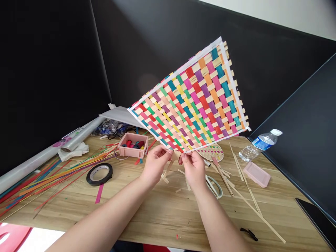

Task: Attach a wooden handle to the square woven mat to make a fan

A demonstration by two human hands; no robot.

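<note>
Wooden table [157,217]: left hand [156,163], right hand [194,169] pinch woven sheet [189,101]; bottle label [262,143] (blue) unreadable.

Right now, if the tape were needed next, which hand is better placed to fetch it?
Probably the left hand: the tape lies on that side, farther from the right hand. Both hold the woven sheet by its lower corner.

Multicoloured checkered woven panel [193,101] (white-edged).

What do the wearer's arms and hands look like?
Left hand and right hand: ungloved, no rings visible. Left forearm and right forearm: bare as far as the view shows, with no sleeve, watch or bracelet showing.
</note>
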